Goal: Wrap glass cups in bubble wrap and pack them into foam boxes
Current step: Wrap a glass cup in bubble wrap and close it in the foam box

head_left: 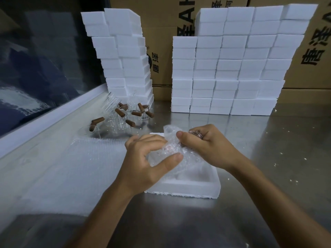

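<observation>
Behind everything, two stacks of foam boxes point(225, 74) stand on the steel tabletop point(268, 158), and the left stack point(125, 56) leans visibly; a knock to the tabletop could, I judge, tip it onto the bare cups point(125, 115) clustered at its foot, several of them lying on their sides with brown handles sticking out. Nearer, a sheet of bubble wrap point(71, 172) lies flat on the left, and an open foam tray point(197, 187) sits in the middle. Above that tray both hands hold the wrapped cup point(170, 153), a bundle of clear wrap with something brown showing through at its right end. The left hand point(146, 163) pinches the wrap between thumb and curled fingers; the right hand point(206, 145) has its fingers curled round the right end, thumb pressing on top. The wrap looks loose and crumpled rather than snug, with a free flap standing up behind the hands, so it may spring open when let go. A loose bundle might also sit proud of the recess, and pressing hard to seat it could crack the glass or crumble the foam rim, which already sheds crumbs point(279, 158) across the tabletop.
</observation>
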Tool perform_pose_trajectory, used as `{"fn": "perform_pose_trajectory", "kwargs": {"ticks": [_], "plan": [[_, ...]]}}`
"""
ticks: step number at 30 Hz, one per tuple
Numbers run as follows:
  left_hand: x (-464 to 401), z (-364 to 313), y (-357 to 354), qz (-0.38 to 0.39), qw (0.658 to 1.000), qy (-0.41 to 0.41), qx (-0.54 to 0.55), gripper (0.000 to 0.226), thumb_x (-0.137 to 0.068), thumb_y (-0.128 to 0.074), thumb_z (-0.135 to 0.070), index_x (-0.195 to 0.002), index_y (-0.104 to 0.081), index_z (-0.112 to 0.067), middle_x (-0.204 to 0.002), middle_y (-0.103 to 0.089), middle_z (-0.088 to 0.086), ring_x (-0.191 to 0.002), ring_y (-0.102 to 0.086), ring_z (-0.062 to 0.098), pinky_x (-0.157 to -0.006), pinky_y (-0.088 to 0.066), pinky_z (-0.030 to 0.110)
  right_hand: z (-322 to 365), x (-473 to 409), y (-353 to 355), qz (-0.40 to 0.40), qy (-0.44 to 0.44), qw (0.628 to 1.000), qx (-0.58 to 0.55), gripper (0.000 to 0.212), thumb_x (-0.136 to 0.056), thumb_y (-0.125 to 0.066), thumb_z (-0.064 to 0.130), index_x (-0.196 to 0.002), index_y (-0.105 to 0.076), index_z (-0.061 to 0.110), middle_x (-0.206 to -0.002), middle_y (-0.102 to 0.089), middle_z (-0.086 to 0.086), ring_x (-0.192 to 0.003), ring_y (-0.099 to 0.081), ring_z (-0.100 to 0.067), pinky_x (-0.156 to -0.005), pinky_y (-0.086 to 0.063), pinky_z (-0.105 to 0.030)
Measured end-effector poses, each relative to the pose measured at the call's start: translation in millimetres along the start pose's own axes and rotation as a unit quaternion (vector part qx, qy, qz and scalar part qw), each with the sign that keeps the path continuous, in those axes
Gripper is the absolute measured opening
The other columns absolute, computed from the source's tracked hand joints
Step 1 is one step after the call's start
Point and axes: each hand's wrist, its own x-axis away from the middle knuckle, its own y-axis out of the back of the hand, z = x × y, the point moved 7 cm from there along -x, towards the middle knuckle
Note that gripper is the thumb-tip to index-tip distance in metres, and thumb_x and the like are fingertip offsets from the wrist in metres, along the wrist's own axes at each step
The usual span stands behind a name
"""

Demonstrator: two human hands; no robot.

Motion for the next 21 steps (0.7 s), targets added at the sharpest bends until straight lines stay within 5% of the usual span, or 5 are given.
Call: {"fn": "perform_pose_trajectory", "kwargs": {"ticks": [9,11,14,17,21], "plan": [[5,18,-19,0.124,0.987,0.085,0.054,0.054,-0.081,-0.039,-0.062,-0.049,-0.05,-0.019,-0.07,-0.067,0.0,-0.122,-0.052,0.0,-0.117,-0.002,0.051,3,1,-10,0.037,0.006,0.999,0.024,0.046,-0.096,-0.061,0.035,-0.054,-0.062,0.016,-0.052,-0.039,-0.011,-0.046,-0.034,-0.012,-0.047,-0.03,-0.022],[4,19,-20,0.123,0.985,0.086,0.08,0.063,-0.082,-0.04,-0.062,-0.055,-0.057,-0.008,-0.081,-0.07,0.008,-0.116,-0.056,0.004,-0.115,-0.01,0.049,3,1,-9,0.033,0.009,0.999,0.019,0.049,-0.095,-0.061,0.037,-0.058,-0.062,0.005,-0.052,-0.039,-0.01,-0.046,-0.034,-0.012,-0.048,-0.03,-0.023],[3,11,-12,0.037,0.987,0.066,0.14,0.059,-0.085,-0.052,-0.054,-0.069,-0.065,0.001,-0.081,-0.067,0.014,-0.086,-0.065,0.024,-0.093,-0.043,0.054,5,0,-5,0.002,0.018,1.0,0.004,0.043,-0.089,-0.058,0.052,-0.055,-0.064,0.027,-0.055,-0.044,-0.017,-0.047,-0.036,-0.024,-0.049,-0.031,-0.029],[3,14,7,-0.123,0.98,0.099,0.118,0.032,-0.073,-0.069,-0.056,-0.091,-0.064,-0.029,-0.094,-0.067,-0.009,-0.091,-0.066,0.015,-0.075,-0.058,0.041,9,0,1,-0.051,0.039,0.998,-0.01,0.04,-0.088,-0.055,0.054,-0.053,-0.061,0.037,-0.053,-0.044,-0.014,-0.047,-0.037,-0.023,-0.048,-0.03,-0.033],[5,32,-8,-0.093,0.928,0.2,0.301,0.049,-0.066,-0.08,-0.052,-0.109,-0.058,-0.041,-0.109,-0.068,-0.015,-0.101,-0.07,0.014,-0.071,-0.06,0.032,10,0,1,-0.091,0.06,0.992,-0.061,0.034,-0.09,-0.058,0.049,-0.062,-0.063,0.03,-0.054,-0.05,0.01,-0.049,-0.045,-0.007,-0.05,-0.035,-0.021]]}}
